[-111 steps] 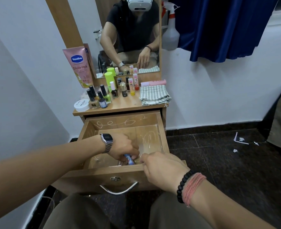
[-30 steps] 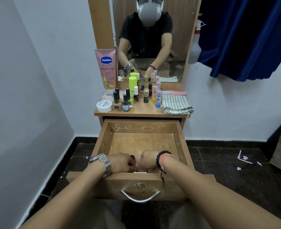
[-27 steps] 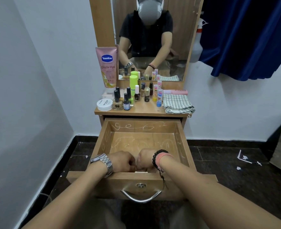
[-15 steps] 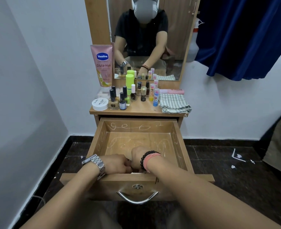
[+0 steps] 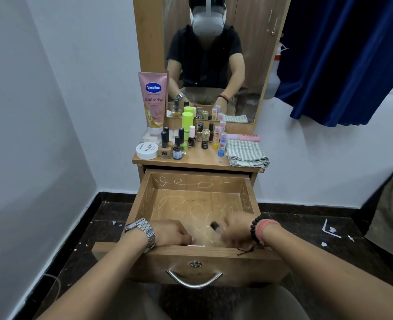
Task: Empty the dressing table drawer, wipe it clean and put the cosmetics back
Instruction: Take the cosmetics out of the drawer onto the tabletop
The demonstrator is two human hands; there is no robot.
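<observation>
The wooden drawer (image 5: pixel 142 199) stands pulled out, its bare bottom covered in white scribbles. Both my hands reach into its front end. My right hand (image 5: pixel 236 229), motion-blurred, grips a small bottle with a dark cap (image 5: pixel 214 225). My left hand (image 5: pixel 172 232) has its fingers curled down behind the drawer front; anything it holds is hidden. A small white item (image 5: pixel 196 245) lies against the front wall between the hands. Several cosmetics stand on the tabletop (image 5: pixel 200 159): a pink Vaseline tube (image 5: pixel 153 100), a white jar (image 5: pixel 146 150), nail polish bottles (image 5: pixel 177 147) and a green bottle (image 5: pixel 187 125).
A folded striped cloth (image 5: pixel 246 154) and a pink comb (image 5: pixel 244 137) lie at the tabletop's right. The mirror (image 5: pixel 211 65) rises behind. A blue curtain (image 5: pixel 341 54) hangs at the right, a spray bottle (image 5: pixel 273 82) beside it. Paper scraps (image 5: pixel 329 230) litter the dark floor.
My hands, pressed together at the drawer's front, have come apart. The right hand has moved right and now shows a dark-capped bottle. The view has tilted slightly.
</observation>
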